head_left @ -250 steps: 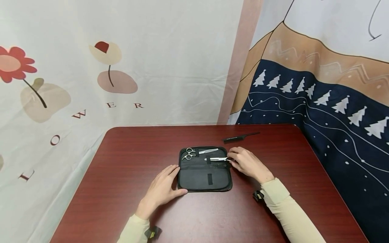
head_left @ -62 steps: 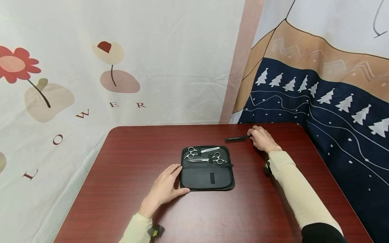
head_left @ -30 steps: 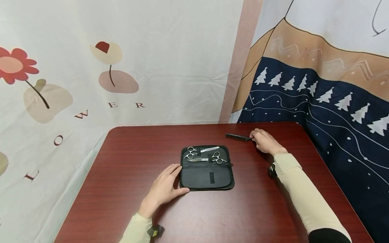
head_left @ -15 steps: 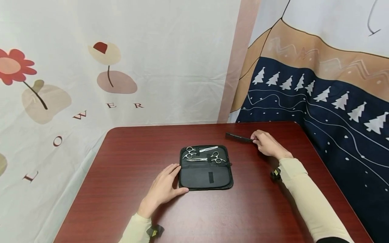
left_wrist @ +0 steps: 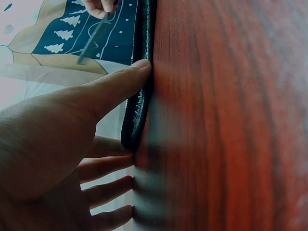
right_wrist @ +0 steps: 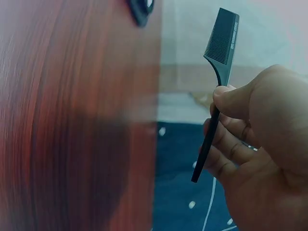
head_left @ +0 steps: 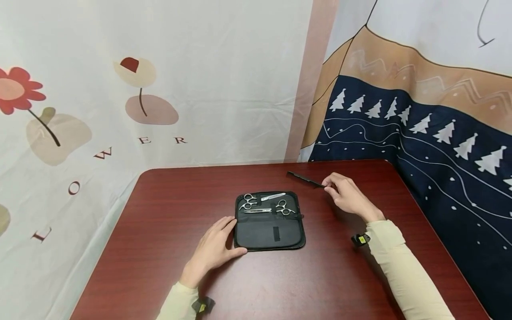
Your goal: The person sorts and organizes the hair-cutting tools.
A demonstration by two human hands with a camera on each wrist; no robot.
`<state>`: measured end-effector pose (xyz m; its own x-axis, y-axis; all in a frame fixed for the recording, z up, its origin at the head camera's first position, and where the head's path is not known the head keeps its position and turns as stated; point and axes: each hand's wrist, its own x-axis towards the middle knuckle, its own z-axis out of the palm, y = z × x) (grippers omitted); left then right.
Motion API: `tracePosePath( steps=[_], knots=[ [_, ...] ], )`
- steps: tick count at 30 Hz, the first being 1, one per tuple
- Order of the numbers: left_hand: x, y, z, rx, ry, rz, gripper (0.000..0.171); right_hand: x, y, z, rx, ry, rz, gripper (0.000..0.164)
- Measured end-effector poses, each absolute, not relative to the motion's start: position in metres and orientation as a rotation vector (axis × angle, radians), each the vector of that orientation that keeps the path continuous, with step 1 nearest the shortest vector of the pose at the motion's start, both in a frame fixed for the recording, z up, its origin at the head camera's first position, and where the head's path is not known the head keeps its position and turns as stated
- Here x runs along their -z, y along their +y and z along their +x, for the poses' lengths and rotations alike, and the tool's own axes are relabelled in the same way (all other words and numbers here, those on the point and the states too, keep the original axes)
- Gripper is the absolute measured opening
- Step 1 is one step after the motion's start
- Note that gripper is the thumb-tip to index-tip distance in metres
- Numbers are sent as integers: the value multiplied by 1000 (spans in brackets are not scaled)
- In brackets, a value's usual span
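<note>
My right hand [head_left: 348,195] pinches a black tail comb [right_wrist: 222,38] by its thin handle, thumb against fingers. In the right wrist view, the comb's toothed end points up and stands clear of the table. A black zip case [head_left: 260,235] lies spread flat mid-table, with two pairs of silver scissors under its elastic loops. The upper scissors [head_left: 273,197] have their rings to the left; the lower scissors [head_left: 258,210] have theirs to the right. My left hand [head_left: 214,249] rests at the case's left corner, its thumb [left_wrist: 137,70] on the near edge and fingers extended.
The reddish-brown wooden table [head_left: 160,200] has rounded far corners. Behind it hangs a pale curtain [head_left: 224,80] with flower prints, and at the right a navy curtain [head_left: 432,169] with white trees. Another elastic loop [head_left: 276,234] sits on the case's lower half.
Over these seconds my right hand has left the lower scissors, taken hold of the comb and raised it off the table, turning its toothed end. My left hand has stayed at the case.
</note>
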<state>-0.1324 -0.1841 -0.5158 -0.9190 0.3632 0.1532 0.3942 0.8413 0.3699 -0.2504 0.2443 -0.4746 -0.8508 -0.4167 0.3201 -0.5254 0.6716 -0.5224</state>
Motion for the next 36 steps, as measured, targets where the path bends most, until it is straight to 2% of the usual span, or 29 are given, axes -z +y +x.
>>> tracePosePath(
  steps=[22,36],
  knots=[
    [513,-182,-131,623,-3002,-560,100,437,177,-206,-1118,-2471,990,18],
    [513,-181,-132,615,-2997,-552,100,428,162,-195,-1114,-2392,1054,17]
  ],
)
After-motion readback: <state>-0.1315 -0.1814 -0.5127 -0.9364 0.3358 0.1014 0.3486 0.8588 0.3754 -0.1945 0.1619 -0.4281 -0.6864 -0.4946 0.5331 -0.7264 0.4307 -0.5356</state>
